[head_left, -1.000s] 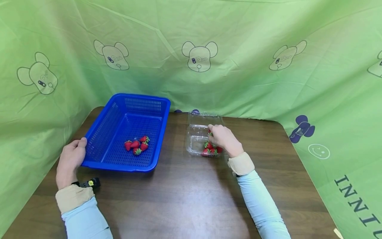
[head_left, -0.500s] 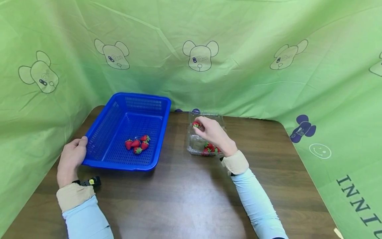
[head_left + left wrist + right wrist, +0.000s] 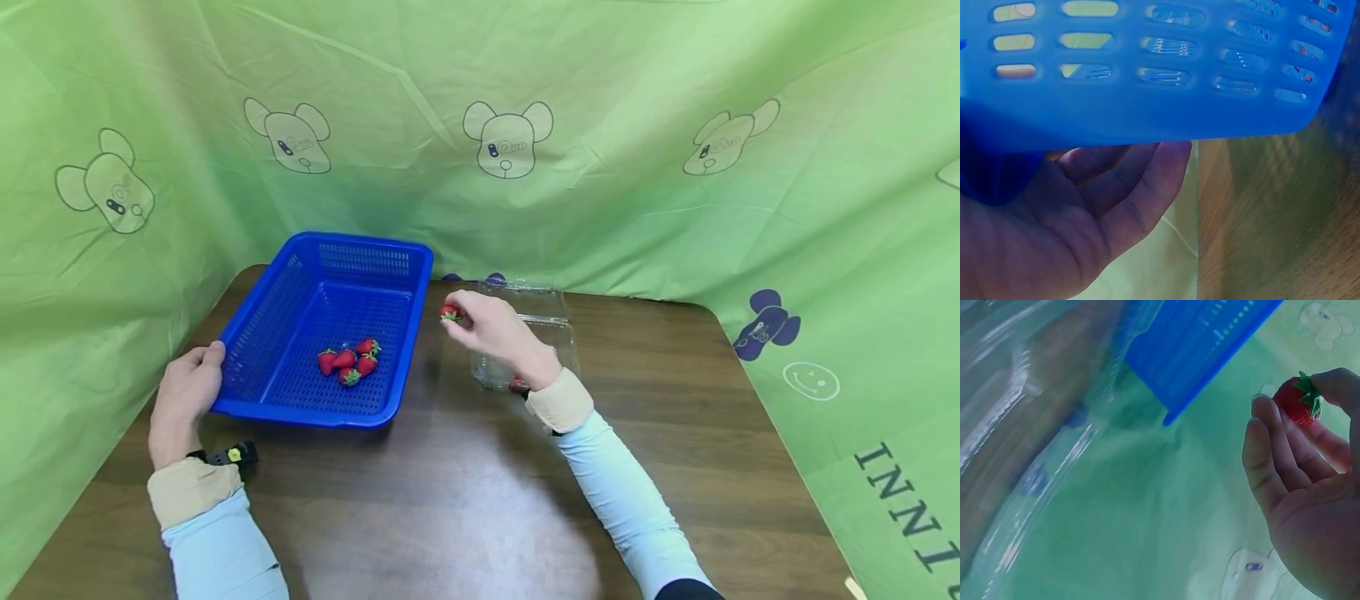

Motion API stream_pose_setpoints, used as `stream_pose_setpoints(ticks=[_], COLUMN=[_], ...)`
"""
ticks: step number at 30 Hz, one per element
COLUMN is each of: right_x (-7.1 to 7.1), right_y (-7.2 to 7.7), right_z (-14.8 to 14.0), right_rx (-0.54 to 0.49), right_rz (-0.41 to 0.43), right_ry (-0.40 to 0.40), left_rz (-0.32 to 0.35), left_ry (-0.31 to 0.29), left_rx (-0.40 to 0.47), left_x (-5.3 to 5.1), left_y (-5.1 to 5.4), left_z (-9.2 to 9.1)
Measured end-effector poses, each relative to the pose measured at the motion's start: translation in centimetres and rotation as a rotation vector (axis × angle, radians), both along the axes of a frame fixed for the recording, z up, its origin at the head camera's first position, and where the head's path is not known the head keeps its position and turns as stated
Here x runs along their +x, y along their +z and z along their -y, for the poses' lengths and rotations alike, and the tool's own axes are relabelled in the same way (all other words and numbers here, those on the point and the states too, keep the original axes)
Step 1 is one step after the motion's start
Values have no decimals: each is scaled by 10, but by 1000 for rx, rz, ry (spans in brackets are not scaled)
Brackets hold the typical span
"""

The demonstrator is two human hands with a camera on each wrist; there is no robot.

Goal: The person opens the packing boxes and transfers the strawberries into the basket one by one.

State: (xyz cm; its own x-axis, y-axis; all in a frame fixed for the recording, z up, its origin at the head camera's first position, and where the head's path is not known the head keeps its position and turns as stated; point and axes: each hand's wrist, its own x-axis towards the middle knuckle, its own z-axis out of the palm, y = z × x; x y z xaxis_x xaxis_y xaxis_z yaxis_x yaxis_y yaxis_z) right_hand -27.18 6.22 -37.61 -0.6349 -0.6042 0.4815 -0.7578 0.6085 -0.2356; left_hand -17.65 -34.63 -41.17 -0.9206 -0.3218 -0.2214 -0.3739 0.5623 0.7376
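Note:
My left hand [image 3: 186,387] grips the near left side of a blue plastic basket [image 3: 300,415], which seems slightly raised off the table. In the left wrist view, its fingers [image 3: 1141,203] curl beneath the basket wall. Several red strawberries [image 3: 346,359] lie inside the basket towards its front right. Between thumb and fingers, my right hand [image 3: 495,329] pinches one strawberry [image 3: 450,312], held in the air just right of the basket; its green leaves show in the right wrist view. Behind that hand stands an open clear plastic clamshell box [image 3: 491,373], where part of a strawberry [image 3: 517,383] shows.
A brown wooden table [image 3: 420,508] carries everything. Green printed cloth [image 3: 600,225] hangs around its back and sides. The clamshell's raised lid [image 3: 532,298] stands near the back edge. A dark strap mount [image 3: 238,454] sits on the left wrist.
My right hand has lifted a strawberry out of the clear box and carried it left towards the basket. My left hand keeps its hold on the basket.

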Motion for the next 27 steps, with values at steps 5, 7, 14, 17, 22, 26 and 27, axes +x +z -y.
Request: stream_pose_setpoints(ticks=[5, 7, 14, 17, 22, 26, 27], right_x=[2, 3, 4, 4, 6, 11, 13], right_y=[5, 8, 11, 8, -5, -10, -10], right_z=[19, 28, 58, 71, 91, 106, 109], right_rx=[37, 58, 152, 178, 210, 286, 312], right_rz=[-8, 1, 53, 58, -1, -35, -31], right_ry=[31, 43, 58, 74, 114, 115, 110], left_rz=[5, 5, 3, 1, -8, -9, -9], left_ry=[-7, -11, -13, -11, -11, -5, -4], left_rx=[-12, -14, -25, -13, -4, -4, -4], left_x=[-1, -1, -1, -2, -3, -2, -1], left_y=[-1, -1, 0, 1, 1, 1, 1], left_z=[1, 1, 0, 0, -1, -1, 0])
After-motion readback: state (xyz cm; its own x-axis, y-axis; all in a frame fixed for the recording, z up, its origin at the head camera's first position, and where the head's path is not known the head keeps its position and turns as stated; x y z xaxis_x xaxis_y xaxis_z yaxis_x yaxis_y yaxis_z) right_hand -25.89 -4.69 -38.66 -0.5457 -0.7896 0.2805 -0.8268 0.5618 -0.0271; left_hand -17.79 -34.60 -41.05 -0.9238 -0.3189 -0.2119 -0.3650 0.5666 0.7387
